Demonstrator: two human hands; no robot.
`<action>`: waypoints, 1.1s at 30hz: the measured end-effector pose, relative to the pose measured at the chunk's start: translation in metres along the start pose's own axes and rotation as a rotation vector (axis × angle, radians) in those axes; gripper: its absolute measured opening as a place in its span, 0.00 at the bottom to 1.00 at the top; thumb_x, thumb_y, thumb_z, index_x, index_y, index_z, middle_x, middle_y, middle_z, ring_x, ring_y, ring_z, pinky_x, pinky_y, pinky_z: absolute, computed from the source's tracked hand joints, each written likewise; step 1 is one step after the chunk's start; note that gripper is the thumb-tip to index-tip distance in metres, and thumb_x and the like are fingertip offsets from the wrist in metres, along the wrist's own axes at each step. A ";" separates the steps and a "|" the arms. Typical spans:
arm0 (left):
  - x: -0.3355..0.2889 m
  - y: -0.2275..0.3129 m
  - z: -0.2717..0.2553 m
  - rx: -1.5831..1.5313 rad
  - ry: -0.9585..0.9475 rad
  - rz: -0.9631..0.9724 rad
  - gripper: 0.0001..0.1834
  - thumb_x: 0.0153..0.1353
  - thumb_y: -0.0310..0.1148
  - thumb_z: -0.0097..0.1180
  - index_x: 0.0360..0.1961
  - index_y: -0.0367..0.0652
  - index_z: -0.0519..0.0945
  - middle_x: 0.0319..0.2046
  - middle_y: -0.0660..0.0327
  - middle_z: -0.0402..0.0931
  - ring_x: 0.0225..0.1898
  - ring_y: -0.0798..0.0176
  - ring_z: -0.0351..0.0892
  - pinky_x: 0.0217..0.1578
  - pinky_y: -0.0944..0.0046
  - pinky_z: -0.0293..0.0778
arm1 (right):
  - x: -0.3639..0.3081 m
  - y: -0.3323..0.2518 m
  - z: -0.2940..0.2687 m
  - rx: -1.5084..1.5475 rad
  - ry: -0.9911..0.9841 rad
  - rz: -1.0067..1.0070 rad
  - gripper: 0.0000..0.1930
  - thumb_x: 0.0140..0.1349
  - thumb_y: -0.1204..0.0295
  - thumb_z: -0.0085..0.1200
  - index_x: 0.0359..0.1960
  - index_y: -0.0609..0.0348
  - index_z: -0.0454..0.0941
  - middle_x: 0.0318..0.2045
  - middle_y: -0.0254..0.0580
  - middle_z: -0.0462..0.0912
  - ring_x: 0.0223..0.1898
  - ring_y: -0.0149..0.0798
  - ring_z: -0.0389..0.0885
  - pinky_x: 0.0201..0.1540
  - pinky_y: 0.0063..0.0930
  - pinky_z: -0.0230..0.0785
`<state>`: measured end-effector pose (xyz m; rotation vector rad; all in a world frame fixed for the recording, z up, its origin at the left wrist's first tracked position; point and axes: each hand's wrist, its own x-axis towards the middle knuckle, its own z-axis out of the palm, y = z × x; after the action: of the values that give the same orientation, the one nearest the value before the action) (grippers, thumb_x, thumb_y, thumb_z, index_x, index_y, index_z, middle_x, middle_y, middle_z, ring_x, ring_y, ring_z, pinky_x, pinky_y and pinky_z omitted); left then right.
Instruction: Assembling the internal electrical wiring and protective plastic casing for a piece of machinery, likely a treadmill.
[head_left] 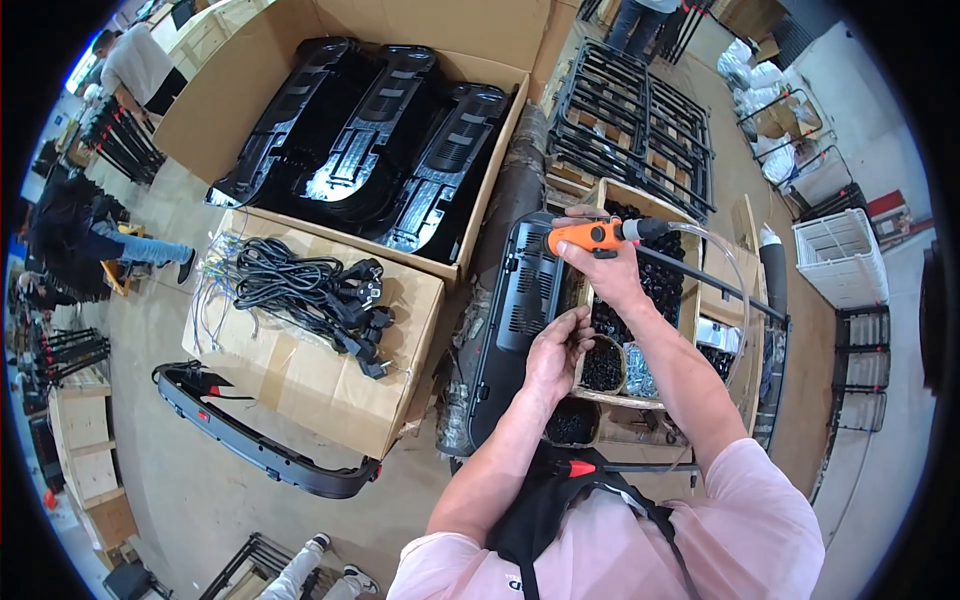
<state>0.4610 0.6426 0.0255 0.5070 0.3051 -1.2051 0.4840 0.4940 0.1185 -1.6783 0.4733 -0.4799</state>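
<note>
My right hand [612,272] is wrapped round an orange powered screwdriver [583,238], with a clear hose running from its rear end. The tool lies nearly level over the far end of a long black plastic cover [490,395] with vent slots. Beside the cover's right edge, my left hand [562,350] is closed, its fingertips pinched together; what they hold, if anything, is too small to make out. Right next to it is a divided parts box with small black screws [601,366], silver screws [638,372] and many black pieces [655,300].
A big cardboard box [360,238] of glossy black covers stands at far left. Coiled black power cords [290,285] lie on a closed carton [300,385]. A curved black frame [270,460] juts out below it. Black metal racks [630,130] stand beyond; people are around the left side.
</note>
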 end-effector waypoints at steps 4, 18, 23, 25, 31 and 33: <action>-0.003 0.008 -0.017 -0.015 -0.086 0.024 0.16 0.77 0.35 0.52 0.59 0.39 0.79 0.39 0.64 0.81 0.39 0.68 0.80 0.44 0.68 0.78 | 0.008 0.002 0.009 -0.030 -0.027 0.007 0.27 0.60 0.72 0.71 0.60 0.63 0.74 0.52 0.47 0.87 0.55 0.36 0.83 0.63 0.35 0.75; -0.016 0.027 -0.015 -0.062 0.068 0.090 0.15 0.76 0.34 0.55 0.58 0.38 0.79 0.44 0.59 0.85 0.37 0.67 0.85 0.38 0.70 0.83 | 0.016 -0.012 0.015 -0.214 -0.118 -0.019 0.28 0.60 0.71 0.70 0.60 0.65 0.73 0.52 0.45 0.87 0.56 0.36 0.83 0.64 0.34 0.73; -0.017 0.031 -0.012 -0.040 0.096 0.084 0.16 0.76 0.34 0.55 0.58 0.38 0.79 0.42 0.61 0.84 0.36 0.71 0.82 0.36 0.72 0.81 | 0.015 -0.010 0.015 -0.181 -0.122 0.020 0.28 0.59 0.72 0.70 0.60 0.65 0.73 0.52 0.46 0.86 0.56 0.36 0.83 0.63 0.33 0.74; -0.016 0.032 -0.011 -0.041 0.100 0.082 0.15 0.76 0.34 0.55 0.58 0.38 0.79 0.42 0.62 0.84 0.36 0.71 0.82 0.36 0.72 0.81 | 0.018 -0.011 0.018 -0.177 -0.138 0.006 0.28 0.59 0.73 0.70 0.60 0.64 0.73 0.51 0.46 0.86 0.56 0.36 0.83 0.63 0.33 0.75; -0.013 0.030 -0.013 -0.090 0.121 0.091 0.15 0.75 0.37 0.56 0.56 0.39 0.80 0.40 0.63 0.83 0.34 0.71 0.81 0.35 0.72 0.81 | 0.030 -0.022 0.027 -0.209 -0.196 0.047 0.27 0.57 0.76 0.70 0.58 0.64 0.74 0.50 0.46 0.87 0.54 0.36 0.84 0.61 0.33 0.76; -0.013 0.029 -0.013 -0.127 0.119 0.110 0.15 0.75 0.39 0.57 0.54 0.39 0.81 0.38 0.63 0.83 0.33 0.71 0.80 0.34 0.72 0.80 | 0.036 -0.022 0.027 -0.219 -0.197 0.044 0.26 0.56 0.74 0.71 0.57 0.63 0.76 0.49 0.45 0.87 0.53 0.35 0.84 0.60 0.33 0.76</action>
<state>0.4841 0.6675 0.0272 0.4794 0.4469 -1.0436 0.5300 0.4993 0.1376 -1.8997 0.4278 -0.2330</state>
